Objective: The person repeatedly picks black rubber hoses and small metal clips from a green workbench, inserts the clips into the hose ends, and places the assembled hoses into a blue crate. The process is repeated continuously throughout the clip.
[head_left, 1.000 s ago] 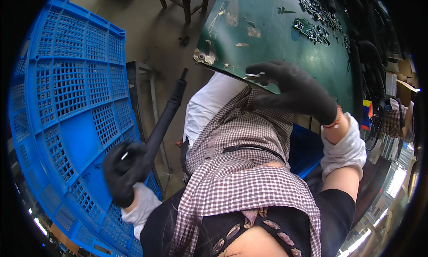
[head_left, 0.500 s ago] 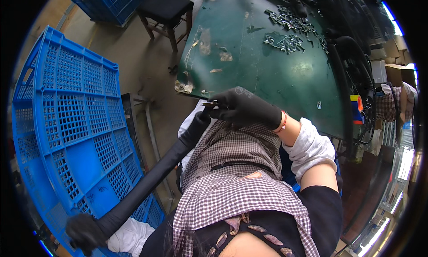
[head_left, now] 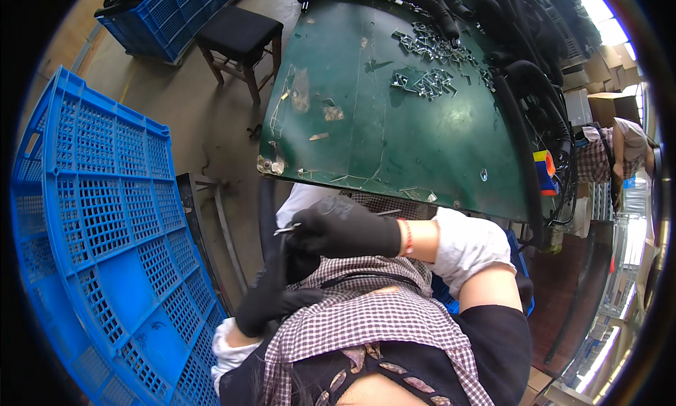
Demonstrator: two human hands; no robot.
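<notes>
Black tube, perhaps foam-sleeved, runs beside right hand pinching a metal piece.

Black tube, black gloves, brown-white checked apron, green tabletop

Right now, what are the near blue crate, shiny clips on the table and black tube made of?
Near blue crate: probably plastic, slightly glossy, with a moulded grid. Shiny clips: likely metal, from their bright silvery glints. Black tube: perhaps foam or rubber; it looks matt.
</notes>
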